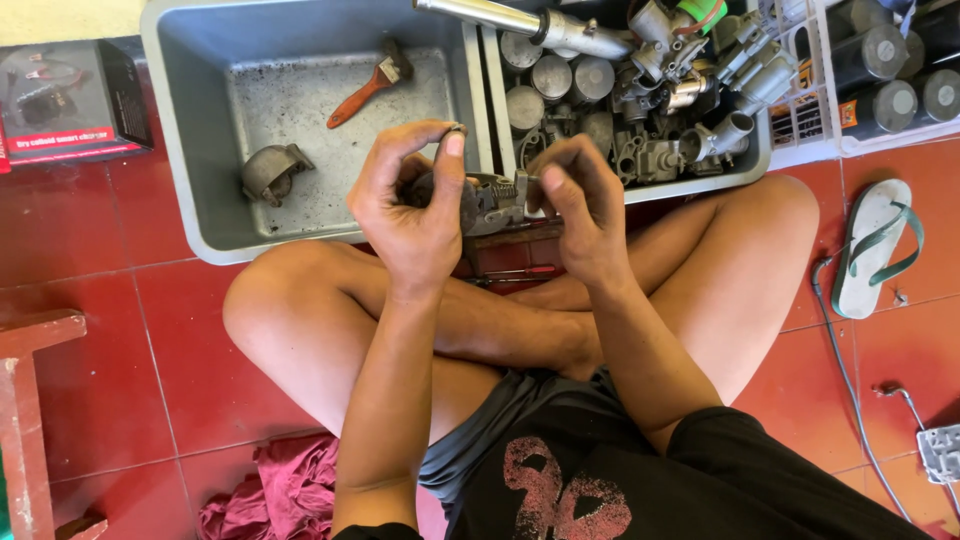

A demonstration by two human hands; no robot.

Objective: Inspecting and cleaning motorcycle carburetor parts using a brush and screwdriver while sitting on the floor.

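You sit cross-legged on the red tile floor [90, 260]. Your left hand [415, 205] and right hand [580, 205] both curl tight around a small grey metal engine part [497, 198], held over your lap by the near edge of the grey plastic tub [185, 150].

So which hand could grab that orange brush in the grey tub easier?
Probably the left hand. The brush lies in the tub up and to its side, while the right hand sits farther over, pinching the metal part both hands hold.
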